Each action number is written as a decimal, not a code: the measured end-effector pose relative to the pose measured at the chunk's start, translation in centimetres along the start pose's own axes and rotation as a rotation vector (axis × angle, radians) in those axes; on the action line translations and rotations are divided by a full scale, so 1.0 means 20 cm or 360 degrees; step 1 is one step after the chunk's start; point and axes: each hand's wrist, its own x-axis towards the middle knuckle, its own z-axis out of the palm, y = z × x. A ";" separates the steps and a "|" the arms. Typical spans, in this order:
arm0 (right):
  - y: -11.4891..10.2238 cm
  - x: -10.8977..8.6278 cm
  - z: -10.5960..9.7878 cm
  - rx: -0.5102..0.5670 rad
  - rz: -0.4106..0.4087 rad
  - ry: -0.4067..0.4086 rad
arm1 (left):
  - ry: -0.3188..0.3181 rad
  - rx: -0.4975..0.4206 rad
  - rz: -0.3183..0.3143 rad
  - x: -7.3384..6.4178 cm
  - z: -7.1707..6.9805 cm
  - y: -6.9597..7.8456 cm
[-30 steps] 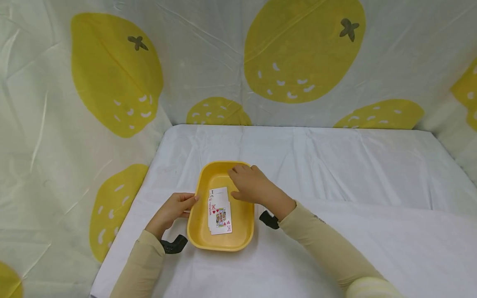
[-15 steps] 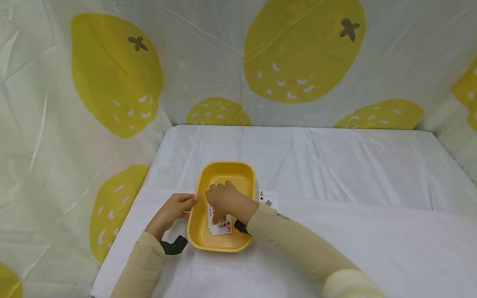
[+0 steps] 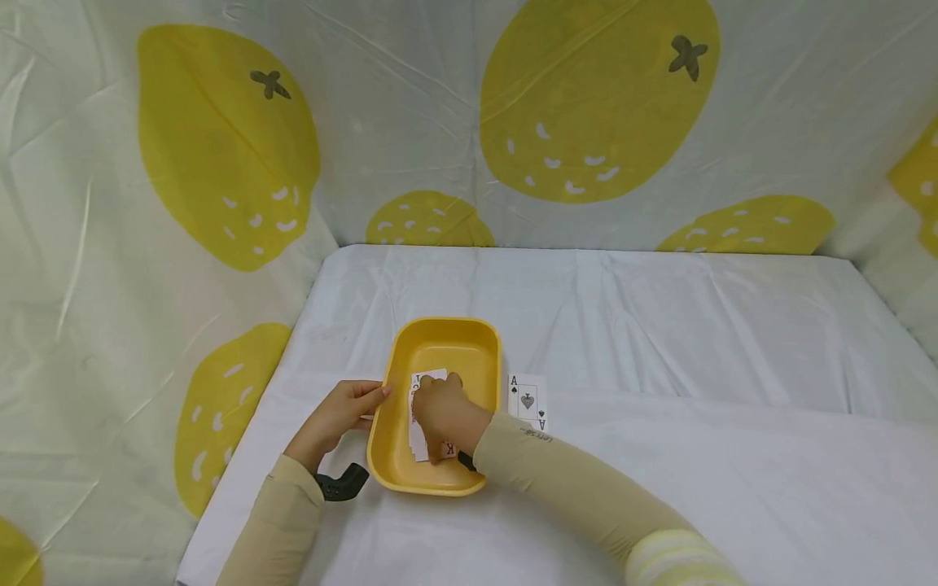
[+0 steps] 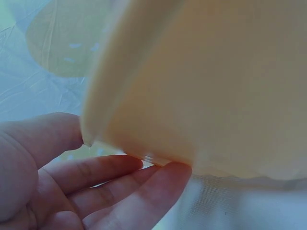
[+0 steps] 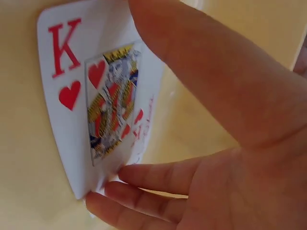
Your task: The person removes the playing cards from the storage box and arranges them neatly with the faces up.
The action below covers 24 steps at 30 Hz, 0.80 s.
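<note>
A yellow plastic tray point(image 3: 469, 350) stands on the table with a small stack of playing cards point(image 3: 416, 439) in it. My left hand point(image 3: 343, 415) holds the tray's left rim; in the left wrist view its thumb is at the rim and its fingers reach under the tray's wall point(image 4: 206, 86). Inside the tray, my right hand point(image 3: 443, 417) covers most of the stack. A king of hearts point(image 5: 112, 103) lies on top, gripped between thumb and fingertips at opposite edges in the right wrist view. Part of a joker card shows beneath it.
An ace of spades point(image 3: 528, 392) lies face up on the white tablecloth point(image 3: 696, 456), just right of the tray, partly behind the right sleeve point(image 3: 572, 472). A lemon-print curtain point(image 3: 410, 106) hangs behind and to the left of the table.
My right hand has moved from the tray's far right rim down and left onto the cards, its fingers closing on them. This uncovers the ace of spades. The left hand stays at the rim.
</note>
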 end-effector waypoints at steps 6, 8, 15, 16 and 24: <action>-0.01 0.01 0.02 -0.0172 0.0005 0.0055 | -0.0001 -0.0006 -0.0002 0.00 0.00 0.00; -0.01 0.01 0.02 -0.0176 -0.0004 0.0075 | -0.0001 -0.0012 0.0000 0.00 0.00 0.00; 0.01 0.02 0.01 -0.0072 -0.0033 0.0083 | -0.0008 -0.0013 -0.0001 -0.01 0.00 0.01; 0.01 0.02 0.01 -0.0066 -0.0034 0.0082 | -0.0007 -0.0009 -0.0002 -0.01 0.00 0.01; 0.07 -0.02 -0.06 0.0017 -0.0047 0.0118 | 0.0005 0.0013 -0.0019 -0.02 0.01 0.03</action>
